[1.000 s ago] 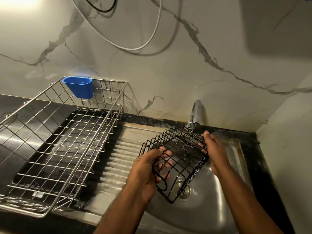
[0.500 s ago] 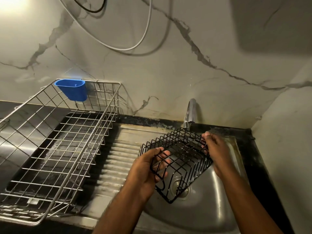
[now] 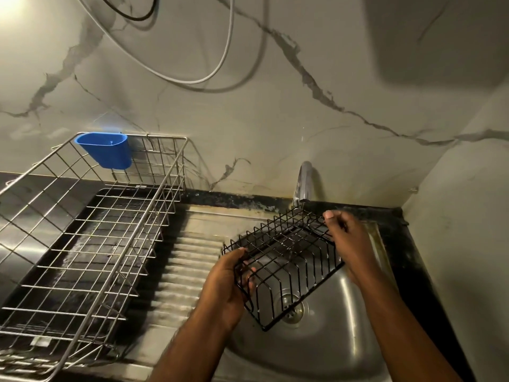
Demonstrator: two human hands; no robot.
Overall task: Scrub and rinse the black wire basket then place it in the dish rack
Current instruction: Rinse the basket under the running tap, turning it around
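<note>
Basket held over the sink

We gripped the basket (image 3: pixel 286 260) with our left hand (image 3: pixel 228 285) and right hand (image 3: pixel 348 244), tilted, above the sink (image 3: pixel 316 351).

Left hand (image 3: pixel 227 285): fingers curled, gripping the basket's (image 3: pixel 286 260) near-left end. Right hand (image 3: pixel 348 244): fingers curled over its far-right rim. Both forearms extended forward.

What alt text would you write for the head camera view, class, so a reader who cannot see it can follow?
Two hands, the left hand and right hand, hold a black wire basket tilted over a steel sink, just below the tap. To the left stands a dish rack with a blue cup hooked on its rim.
</note>
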